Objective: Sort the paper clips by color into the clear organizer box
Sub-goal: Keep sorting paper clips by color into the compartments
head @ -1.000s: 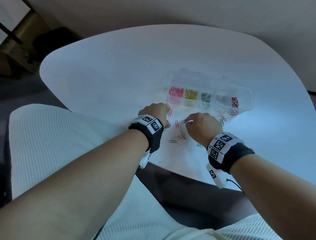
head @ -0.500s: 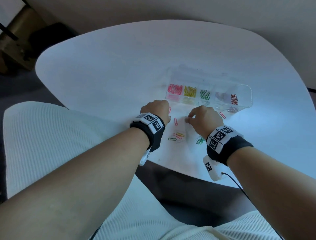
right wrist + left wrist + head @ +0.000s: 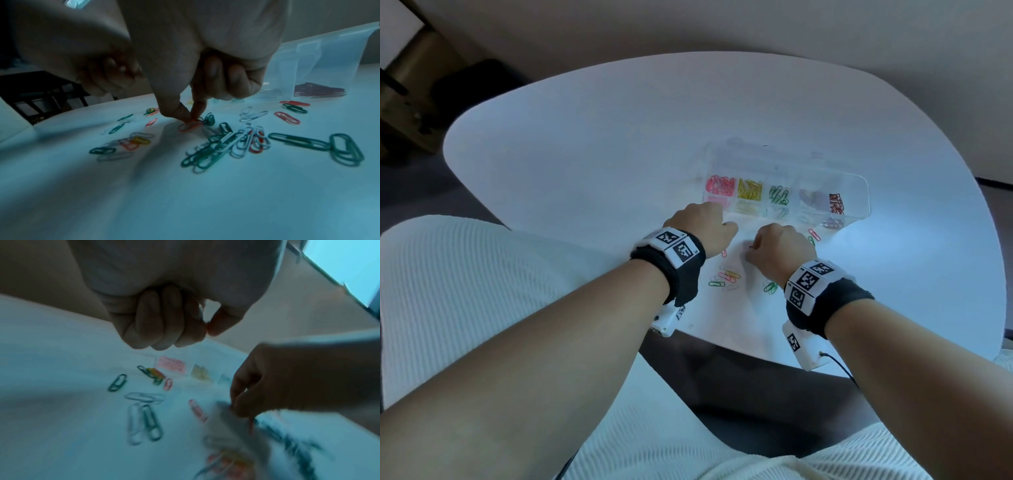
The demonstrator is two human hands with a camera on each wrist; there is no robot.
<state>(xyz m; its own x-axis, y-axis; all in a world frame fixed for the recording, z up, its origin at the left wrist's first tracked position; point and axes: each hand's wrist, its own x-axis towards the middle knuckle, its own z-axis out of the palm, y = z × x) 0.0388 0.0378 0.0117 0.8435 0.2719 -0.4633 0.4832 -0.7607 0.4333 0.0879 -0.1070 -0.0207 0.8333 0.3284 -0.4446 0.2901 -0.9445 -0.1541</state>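
The clear organizer box (image 3: 859, 205) lies open on the white table (image 3: 585, 154), with pink, yellow, green, dark and red clips in separate compartments. Loose paper clips (image 3: 726, 277) of mixed colours are scattered in front of it. My left hand (image 3: 722, 226) hovers by the box's pink end with its fingers curled. In the left wrist view its thumb and forefinger (image 3: 206, 328) pinch together with a reddish sliver between them. My right hand (image 3: 190, 116) reaches down beside it, and its thumb and forefinger pinch a red paper clip (image 3: 187, 127) lying on the table.
A heap of green, white and red clips (image 3: 226, 146) lies just right of the pinched clip. Two green ones (image 3: 345, 147) sit further right. The table's near edge (image 3: 722, 342) runs under both wrists, with my lap below. Dark furniture (image 3: 410, 113) stands far left.
My left hand has lifted off the clips near the box corner and edged toward the pink compartment. My right hand stays over the loose clips, fingertips now down on a red one.
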